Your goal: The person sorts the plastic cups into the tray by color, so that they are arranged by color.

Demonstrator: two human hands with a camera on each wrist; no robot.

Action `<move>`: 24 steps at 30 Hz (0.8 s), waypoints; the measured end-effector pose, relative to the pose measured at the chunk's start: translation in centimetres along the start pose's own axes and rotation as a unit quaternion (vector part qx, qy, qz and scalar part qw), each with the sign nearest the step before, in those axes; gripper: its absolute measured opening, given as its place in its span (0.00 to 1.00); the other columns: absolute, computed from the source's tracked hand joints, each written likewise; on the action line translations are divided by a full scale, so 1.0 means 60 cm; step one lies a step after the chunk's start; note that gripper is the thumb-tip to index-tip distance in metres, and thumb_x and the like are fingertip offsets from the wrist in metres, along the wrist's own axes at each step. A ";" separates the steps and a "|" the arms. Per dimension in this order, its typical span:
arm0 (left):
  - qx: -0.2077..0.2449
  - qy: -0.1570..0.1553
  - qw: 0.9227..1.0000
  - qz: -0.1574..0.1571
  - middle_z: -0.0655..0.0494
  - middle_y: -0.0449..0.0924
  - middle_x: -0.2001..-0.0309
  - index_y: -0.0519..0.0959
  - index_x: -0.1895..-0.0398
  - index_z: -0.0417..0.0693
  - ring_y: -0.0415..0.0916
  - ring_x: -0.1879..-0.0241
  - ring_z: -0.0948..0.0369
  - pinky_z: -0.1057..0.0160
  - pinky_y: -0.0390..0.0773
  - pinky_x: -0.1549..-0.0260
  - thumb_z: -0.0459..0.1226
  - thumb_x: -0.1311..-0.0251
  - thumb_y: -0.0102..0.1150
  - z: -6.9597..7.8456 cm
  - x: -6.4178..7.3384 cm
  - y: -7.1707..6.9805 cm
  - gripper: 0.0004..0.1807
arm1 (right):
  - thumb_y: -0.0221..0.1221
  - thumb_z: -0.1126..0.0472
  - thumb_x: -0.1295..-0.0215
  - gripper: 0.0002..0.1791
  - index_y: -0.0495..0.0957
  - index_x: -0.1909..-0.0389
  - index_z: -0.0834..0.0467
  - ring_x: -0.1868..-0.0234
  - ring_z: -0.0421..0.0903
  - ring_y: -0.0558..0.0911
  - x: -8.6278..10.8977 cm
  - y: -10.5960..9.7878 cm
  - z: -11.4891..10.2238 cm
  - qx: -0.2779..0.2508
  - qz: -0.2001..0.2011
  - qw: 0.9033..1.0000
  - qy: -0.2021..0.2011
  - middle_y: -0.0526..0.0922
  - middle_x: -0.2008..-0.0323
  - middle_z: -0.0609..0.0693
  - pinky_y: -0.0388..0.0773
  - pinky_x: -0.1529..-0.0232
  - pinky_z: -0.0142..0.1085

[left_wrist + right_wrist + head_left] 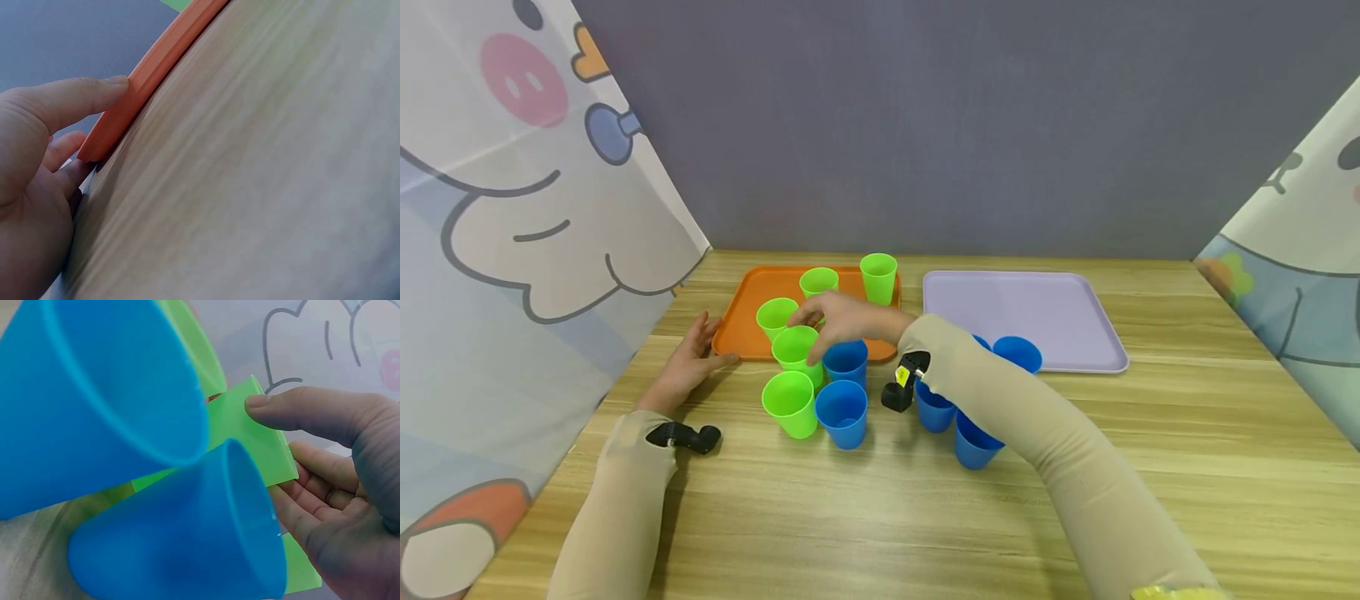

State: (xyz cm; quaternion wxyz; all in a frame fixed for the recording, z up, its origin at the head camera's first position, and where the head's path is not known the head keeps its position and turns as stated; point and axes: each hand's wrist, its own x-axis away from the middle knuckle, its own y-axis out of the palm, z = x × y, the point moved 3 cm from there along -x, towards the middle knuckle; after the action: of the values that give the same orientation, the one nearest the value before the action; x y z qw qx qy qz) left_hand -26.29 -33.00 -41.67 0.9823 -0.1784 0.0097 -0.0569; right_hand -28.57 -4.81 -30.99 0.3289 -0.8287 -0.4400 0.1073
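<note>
My left hand (685,367) holds the front left corner of the orange tray (742,329). In the left wrist view the thumb presses one side of the rim (140,78), with fingers against the other side. My right hand (853,318) grips the rim of a green cup (794,343) at the tray's front edge, thumb on the near side and fingers behind. Three more green cups stand on the tray, including one at its right (878,279). Another green cup (790,400) stands in front, beside two blue cups (842,417).
Right of the orange tray lies a lilac tray (1000,300). Several blue cups (976,446) stand at its front edge and nearer me, partly hidden under my right forearm. A grey panel (925,125) rises behind the wooden table (865,525), with cartoon-printed sheets at both sides.
</note>
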 end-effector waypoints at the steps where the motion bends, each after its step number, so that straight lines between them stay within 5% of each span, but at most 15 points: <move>1: 0.000 -0.001 1.000 -0.001 0.37 0.35 0.22 0.24 0.23 0.40 0.33 0.24 0.40 0.42 0.37 0.28 0.27 0.36 0.62 0.000 0.000 0.000 0.58 | 0.74 0.66 0.50 0.35 0.76 0.37 0.60 0.43 0.47 0.74 0.001 -0.002 -0.002 -0.004 0.001 1.000 -0.001 0.79 0.42 0.51 0.75 0.49 0.31; 24: 0.009 -0.005 1.000 0.002 0.38 0.35 0.21 0.24 0.22 0.41 0.34 0.24 0.40 0.42 0.37 0.28 0.27 0.36 0.61 0.002 0.002 0.002 0.57 | 0.76 0.67 0.51 0.35 0.78 0.39 0.59 0.44 0.47 0.75 0.026 -0.079 -0.023 -0.061 0.086 0.994 -0.005 0.81 0.45 0.50 0.77 0.49 0.34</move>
State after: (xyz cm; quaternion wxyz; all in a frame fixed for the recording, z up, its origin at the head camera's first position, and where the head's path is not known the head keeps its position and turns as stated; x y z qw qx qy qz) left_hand -26.15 -32.87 -41.62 0.9839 -0.1702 0.0046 -0.0538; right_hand -30.12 -2.33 -26.76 0.2652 -0.8813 -0.3746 0.1127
